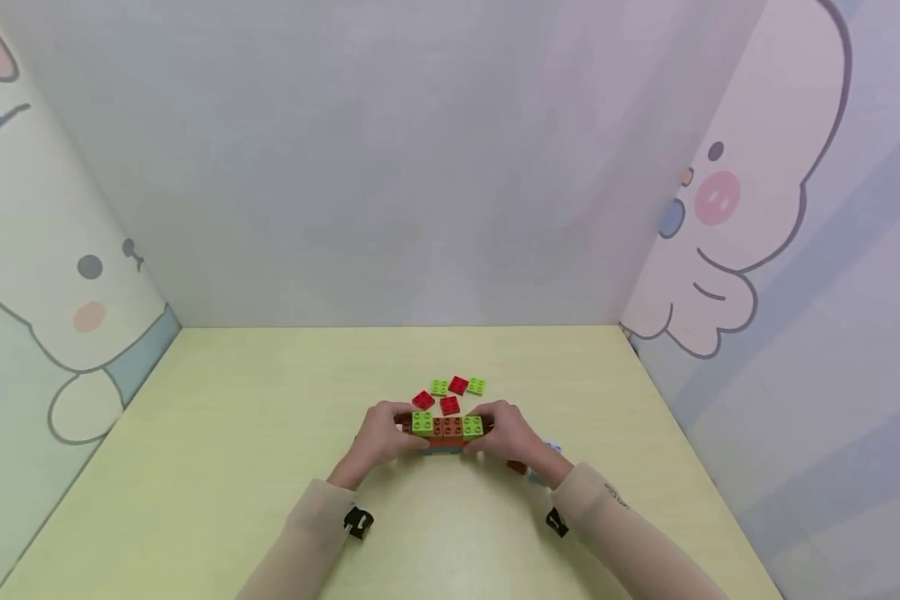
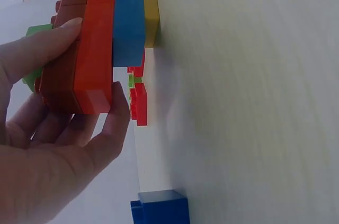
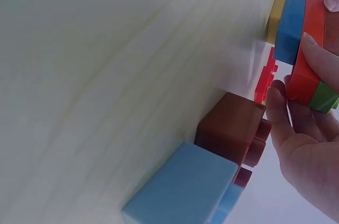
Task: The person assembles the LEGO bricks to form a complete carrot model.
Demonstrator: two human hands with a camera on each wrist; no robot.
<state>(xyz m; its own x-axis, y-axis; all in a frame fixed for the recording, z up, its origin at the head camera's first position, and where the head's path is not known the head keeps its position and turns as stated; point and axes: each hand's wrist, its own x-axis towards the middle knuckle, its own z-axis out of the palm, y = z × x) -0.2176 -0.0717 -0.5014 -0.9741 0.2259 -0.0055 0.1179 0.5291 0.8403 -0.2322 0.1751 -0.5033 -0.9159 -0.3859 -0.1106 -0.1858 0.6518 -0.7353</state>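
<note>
Brick stack (image 1: 450, 429) is btwn both hands, approx. mid-counter (image 1: 217, 467); can't tell if its yellow base (image 2: 152, 20) is touching down. L hand (image 1: 378, 435) grips one end, thumb on the near side; R hand (image 1: 507, 432) grips the other end, ditto. Prob. light, stiff hard plastic, a bit slippery on smooth sides; unlikely to break, but layers could pop apart if twisted. Best hold: both ends of the wide red layer (image 2: 96, 49) + brown layer (image 2: 59, 78), even squeeze. Green top bricks (image 1: 422, 423) = poor handles, might pull off. Loose red bricks (image 1: 458, 385) + loose green bricks (image 1: 439, 387) lie just beyond; brown brick (image 3: 228, 126) + light blue brick (image 3: 180, 187) nr R wrist.
</note>
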